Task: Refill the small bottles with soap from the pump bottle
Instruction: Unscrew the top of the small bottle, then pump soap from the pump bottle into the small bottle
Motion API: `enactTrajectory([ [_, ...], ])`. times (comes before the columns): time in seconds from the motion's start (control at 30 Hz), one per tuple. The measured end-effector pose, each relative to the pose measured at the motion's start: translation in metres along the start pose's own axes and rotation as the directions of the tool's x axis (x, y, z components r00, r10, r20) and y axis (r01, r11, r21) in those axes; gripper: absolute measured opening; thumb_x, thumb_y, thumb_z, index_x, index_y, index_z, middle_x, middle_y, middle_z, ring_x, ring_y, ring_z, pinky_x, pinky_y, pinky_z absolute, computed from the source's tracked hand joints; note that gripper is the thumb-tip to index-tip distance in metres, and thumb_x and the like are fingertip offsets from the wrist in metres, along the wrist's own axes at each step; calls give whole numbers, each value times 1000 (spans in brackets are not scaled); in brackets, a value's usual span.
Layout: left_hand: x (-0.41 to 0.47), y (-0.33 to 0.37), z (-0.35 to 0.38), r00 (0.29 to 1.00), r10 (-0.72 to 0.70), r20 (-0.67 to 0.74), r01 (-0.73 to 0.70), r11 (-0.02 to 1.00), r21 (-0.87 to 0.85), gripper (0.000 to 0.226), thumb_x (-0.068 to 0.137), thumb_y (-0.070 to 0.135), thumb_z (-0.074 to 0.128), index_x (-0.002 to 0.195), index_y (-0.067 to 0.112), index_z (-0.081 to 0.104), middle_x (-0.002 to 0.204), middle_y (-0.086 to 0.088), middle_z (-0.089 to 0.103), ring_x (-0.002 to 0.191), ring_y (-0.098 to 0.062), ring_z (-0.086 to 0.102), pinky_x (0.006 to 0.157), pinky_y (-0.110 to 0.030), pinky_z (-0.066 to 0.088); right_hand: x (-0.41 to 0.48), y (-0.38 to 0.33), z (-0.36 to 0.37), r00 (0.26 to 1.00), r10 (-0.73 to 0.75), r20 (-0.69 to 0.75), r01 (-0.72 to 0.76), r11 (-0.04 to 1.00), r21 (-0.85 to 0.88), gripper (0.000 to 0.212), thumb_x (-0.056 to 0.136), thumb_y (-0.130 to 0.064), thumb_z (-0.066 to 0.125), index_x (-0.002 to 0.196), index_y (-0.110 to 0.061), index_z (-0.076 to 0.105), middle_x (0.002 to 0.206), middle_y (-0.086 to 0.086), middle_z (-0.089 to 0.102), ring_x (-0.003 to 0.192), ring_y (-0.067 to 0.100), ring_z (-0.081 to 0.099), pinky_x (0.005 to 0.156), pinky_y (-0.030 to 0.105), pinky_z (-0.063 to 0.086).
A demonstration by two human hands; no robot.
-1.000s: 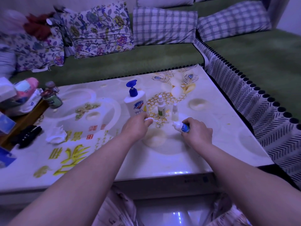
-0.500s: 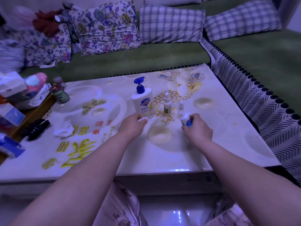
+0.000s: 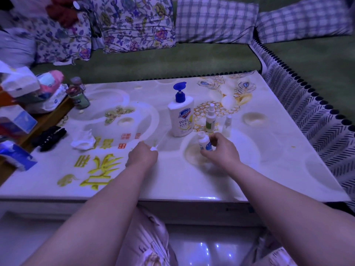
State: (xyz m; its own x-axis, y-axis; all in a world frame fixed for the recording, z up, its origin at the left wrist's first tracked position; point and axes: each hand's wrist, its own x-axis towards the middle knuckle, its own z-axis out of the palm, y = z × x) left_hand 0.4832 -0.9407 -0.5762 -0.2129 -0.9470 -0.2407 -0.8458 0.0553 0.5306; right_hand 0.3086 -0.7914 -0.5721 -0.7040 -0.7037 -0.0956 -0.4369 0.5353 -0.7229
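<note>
Small bottle [image 3: 205, 143] stands uncapped, fingers of my right hand [image 3: 221, 150] gripping it steady for filling; my left hand [image 3: 143, 156] pinches its cap [image 3: 153, 148] (clear of the mouth).

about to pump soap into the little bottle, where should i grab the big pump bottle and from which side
Wrap the wide white body of the pump bottle below its shoulder, coming from the left: two spray bottles stand close on its right, and the left hand is nearer. That hand pinches a small white piece, likely the cap, so set it down first.
</note>
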Motion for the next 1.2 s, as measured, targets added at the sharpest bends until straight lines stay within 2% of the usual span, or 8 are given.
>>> enactTrajectory([
  [0.1,0,-2,2,999,-42,-11,43,996,81,38,80,40,44,100,14,63,99,-8,66,103,-32,54,87,-46,49,1,-3,4,1000,0,10,0,1000,-2,31,76,-26,73,101,-28,56,96,-12,58,108,20,59,91,39,47],
  [0.23,3,-2,5,996,-75,-37,80,987,141,31,89,37,46,114,19,54,118,-6,55,119,-29,41,96,-46,40,4,-6,10,1000,-7,16,7,1000,8,31,73,-26,74,99,-29,57,95,-13,59,107,19,60,92,40,48],
  [0.6,5,-7,12,997,-72,-14,73,975,211,30,89,35,46,113,16,52,118,-5,55,120,-28,37,92,-44,37,7,-8,9,1000,-1,-11,1,999,54,33,73,-26,75,95,-34,52,101,-12,64,111,18,59,94,44,47],
  [0.73,4,2,5,997,-77,-23,80,977,196,40,86,31,54,122,16,48,125,-6,52,124,-28,37,94,-44,38,9,-9,7,1000,-2,-16,3,998,65,34,72,-26,74,97,-35,53,103,-12,66,110,17,60,94,44,48],
  [0.87,1,16,-4,999,-31,-30,35,986,162,44,85,30,58,125,16,47,128,-5,50,125,-29,37,94,-44,40,11,-12,3,1000,6,-26,-4,997,74,36,72,-26,74,104,-31,58,111,-9,68,111,18,60,95,43,48],
  [1.1,-4,63,-22,980,181,-82,-173,980,98,45,84,30,60,124,14,49,124,-6,55,121,-29,45,91,-37,43,15,-27,-13,998,-31,-48,36,994,105,34,76,-25,73,107,-25,59,111,-6,68,107,20,62,91,40,49],
  [1.2,-5,84,-27,972,211,-103,-207,977,54,48,83,33,61,125,14,48,125,-5,53,119,-28,47,93,-39,45,17,-33,-22,998,-46,-51,51,992,115,36,77,-25,72,111,-25,61,112,-5,69,109,19,61,91,36,49],
])
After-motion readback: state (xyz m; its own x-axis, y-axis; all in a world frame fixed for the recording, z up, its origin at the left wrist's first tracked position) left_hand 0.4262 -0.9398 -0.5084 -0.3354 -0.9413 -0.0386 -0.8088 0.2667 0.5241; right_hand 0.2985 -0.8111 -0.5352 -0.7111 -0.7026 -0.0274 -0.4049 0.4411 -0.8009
